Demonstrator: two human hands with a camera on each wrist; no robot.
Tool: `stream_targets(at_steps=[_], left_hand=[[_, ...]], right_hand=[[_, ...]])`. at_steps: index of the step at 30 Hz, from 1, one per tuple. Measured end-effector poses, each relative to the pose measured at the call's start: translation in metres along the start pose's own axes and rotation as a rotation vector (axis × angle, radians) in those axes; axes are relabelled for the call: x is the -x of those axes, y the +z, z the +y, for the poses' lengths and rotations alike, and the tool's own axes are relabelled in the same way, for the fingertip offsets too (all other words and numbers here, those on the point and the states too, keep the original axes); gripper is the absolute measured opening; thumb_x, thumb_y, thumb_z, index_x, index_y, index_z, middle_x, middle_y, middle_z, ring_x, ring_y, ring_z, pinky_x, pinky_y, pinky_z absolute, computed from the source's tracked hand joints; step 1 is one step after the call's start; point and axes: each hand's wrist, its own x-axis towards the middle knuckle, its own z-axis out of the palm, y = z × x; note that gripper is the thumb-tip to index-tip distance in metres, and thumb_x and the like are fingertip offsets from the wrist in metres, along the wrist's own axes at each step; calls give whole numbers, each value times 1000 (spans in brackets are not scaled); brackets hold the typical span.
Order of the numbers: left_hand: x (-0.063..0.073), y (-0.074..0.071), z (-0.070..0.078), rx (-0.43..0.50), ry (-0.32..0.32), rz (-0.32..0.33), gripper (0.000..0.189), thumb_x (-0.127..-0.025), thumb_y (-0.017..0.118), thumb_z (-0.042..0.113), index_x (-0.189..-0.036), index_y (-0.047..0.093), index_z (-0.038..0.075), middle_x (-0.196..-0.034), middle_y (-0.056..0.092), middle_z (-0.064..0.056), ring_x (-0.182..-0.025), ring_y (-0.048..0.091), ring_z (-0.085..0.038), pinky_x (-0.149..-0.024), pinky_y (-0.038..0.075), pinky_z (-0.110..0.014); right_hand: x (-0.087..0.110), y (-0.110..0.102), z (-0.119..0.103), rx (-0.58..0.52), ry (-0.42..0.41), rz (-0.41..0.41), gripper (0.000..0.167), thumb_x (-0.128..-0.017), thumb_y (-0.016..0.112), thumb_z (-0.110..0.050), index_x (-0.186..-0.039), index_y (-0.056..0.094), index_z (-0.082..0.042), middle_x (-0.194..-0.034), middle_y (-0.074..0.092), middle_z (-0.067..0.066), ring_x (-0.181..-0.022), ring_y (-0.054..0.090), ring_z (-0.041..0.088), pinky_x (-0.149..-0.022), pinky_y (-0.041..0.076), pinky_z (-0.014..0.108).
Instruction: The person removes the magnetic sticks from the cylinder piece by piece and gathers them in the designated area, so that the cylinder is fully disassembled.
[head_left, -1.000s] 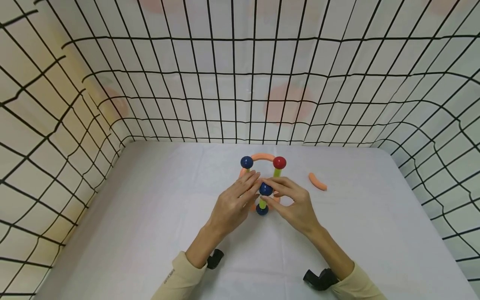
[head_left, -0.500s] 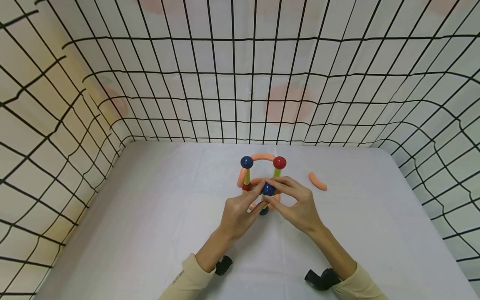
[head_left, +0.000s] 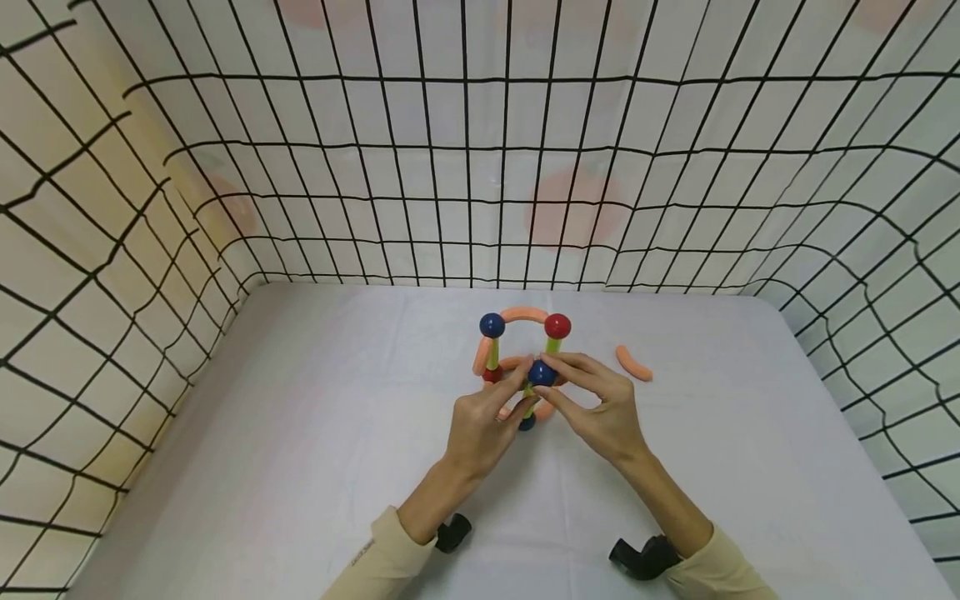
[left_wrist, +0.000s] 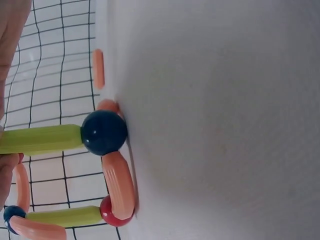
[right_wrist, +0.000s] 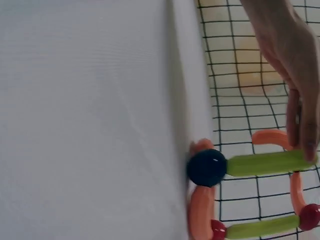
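Observation:
A frame of magnetic balls and sticks stands on the white tabletop. Its front upright is a green stick rising from a dark blue ball, with another blue ball at the top. My right hand pinches that upper ball between thumb and fingers. My left hand is opposite, index fingertip against the ball's left side and thumb lower, gripping the stick's upper end. Behind stand a blue ball and a red ball on green uprights, joined by a curved peach stick.
A loose curved peach stick lies right of the frame. Black wire mesh rises along the back and sides of the white tabletop. Black camera mounts sit at the wrists.
My left hand has moved from flat fingers beside the frame to a pinch at the front upright. The upper blue ball has shifted slightly right, my right hand staying on it.

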Motion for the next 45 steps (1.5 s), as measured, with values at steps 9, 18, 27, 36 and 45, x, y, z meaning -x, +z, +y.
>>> stream_targets(at_steps=[9,18,27,36,45], left_hand=[[-1,-3,-2,-40,-12,-3,39,-76,90,2,-113,79,0,-104,81,-11,-93,80,-19,-80,62,-19],[3,-6,0,-40,-17,-28,39,-79,88,5,-116,78,0,-106,81,-11,-95,79,-19,-79,61,-17],[2,-5,1,-24,-6,-32,33,-76,90,2,-107,80,0,-101,81,-10,-94,80,-19,-80,60,-17],[2,-4,-1,-14,-13,-58,36,-76,90,1,-110,80,-1,-103,81,-10,-95,79,-18,-82,60,-16],[3,-5,-2,5,-55,-74,35,-78,88,2,-111,79,-1,-105,81,-11,-98,79,-20,-84,60,-18]], right_hand=[[-29,-39,34,130,339,155,41,-91,79,-4,-131,72,-7,-111,73,17,-92,67,-6,-85,55,7],[-56,-52,107,248,812,91,44,-93,79,-32,-132,72,-11,-125,74,13,-91,63,2,-73,46,13],[-63,-51,153,258,953,128,47,-94,78,-24,-137,67,-7,-130,67,21,-123,55,28,-92,45,25],[-68,-49,165,270,1004,128,48,-93,80,-22,-136,67,-5,-129,65,24,-123,51,30,-87,39,27],[-69,-50,165,283,1021,94,52,-93,79,-23,-141,64,-8,-128,66,23,-116,53,27,-82,40,23]])
